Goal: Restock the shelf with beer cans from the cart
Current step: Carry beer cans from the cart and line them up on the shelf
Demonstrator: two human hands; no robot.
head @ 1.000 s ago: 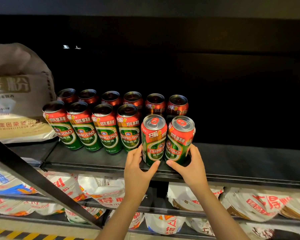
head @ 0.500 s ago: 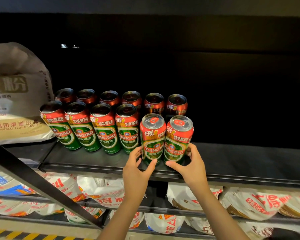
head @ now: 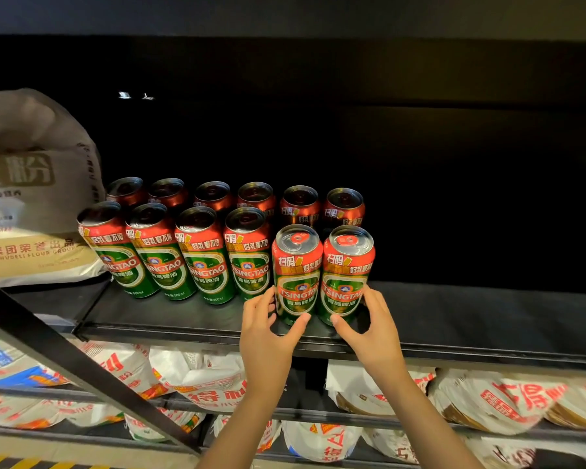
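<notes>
- Our left hand [head: 266,336]: curled round left can [head: 297,275], on shelf [head: 183,319].
- Our right hand [head: 374,330]: curled round right can [head: 347,272], touching left can.
- Stocked cans [head: 197,245]: left of left can.

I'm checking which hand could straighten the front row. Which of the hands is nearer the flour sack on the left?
Left. The left hand sits beside the fifth front can, right of the flour sack; the right hand is farther right.

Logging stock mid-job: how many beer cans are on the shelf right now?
12. Six in the back row, four in the front row, and two at its right end, one in the left hand, one in the right hand. None appear hidden.
</notes>
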